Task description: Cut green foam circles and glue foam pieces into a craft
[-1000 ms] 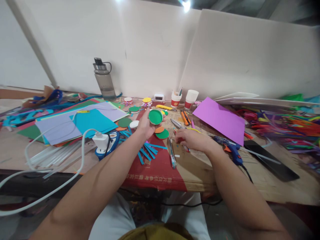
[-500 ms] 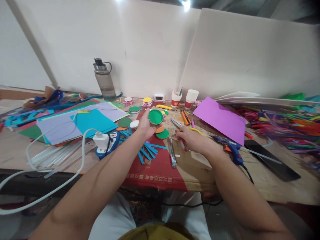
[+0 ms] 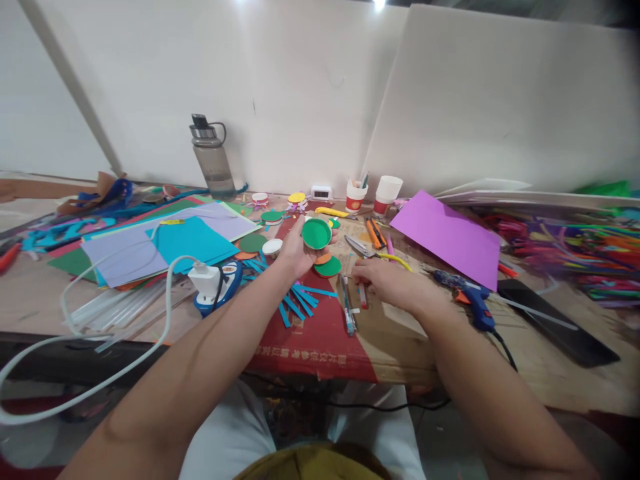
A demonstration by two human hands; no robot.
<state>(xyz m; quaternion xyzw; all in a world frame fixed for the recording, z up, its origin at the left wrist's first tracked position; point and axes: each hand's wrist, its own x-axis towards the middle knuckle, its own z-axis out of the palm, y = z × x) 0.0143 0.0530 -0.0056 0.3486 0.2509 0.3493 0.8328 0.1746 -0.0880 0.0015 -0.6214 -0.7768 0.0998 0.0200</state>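
My left hand [image 3: 300, 248] is closed around a shallow round cup piece [image 3: 317, 234], green inside with a pale rim, its open side facing me. Over the cardboard, my right hand [image 3: 383, 279] is lowered with its fingers curled together; whatever they may hold is hidden. A small red and white stick [image 3: 363, 297] shows just below those fingers. Beyond the right hand lie yellow-handled scissors [image 3: 361, 248], partly covered by it. Pens [image 3: 348, 310] lie between the hands. A green paper disc [image 3: 328, 267] and an orange one [image 3: 323, 257] lie below the cup piece.
Blue paper strips [image 3: 303, 303] and a power socket [image 3: 217, 287] lie left, near coloured sheets [image 3: 195, 243]. A water bottle [image 3: 214, 160] and paper cups [image 3: 387, 195] stand behind. On the right are a purple sheet [image 3: 445, 237], a glue gun [image 3: 473, 303] and a phone [image 3: 560, 327].
The view has shifted slightly. My right hand has drawn a little towards me, off the scissors, showing more of them and of the red stick. The left hand still holds the cup piece.
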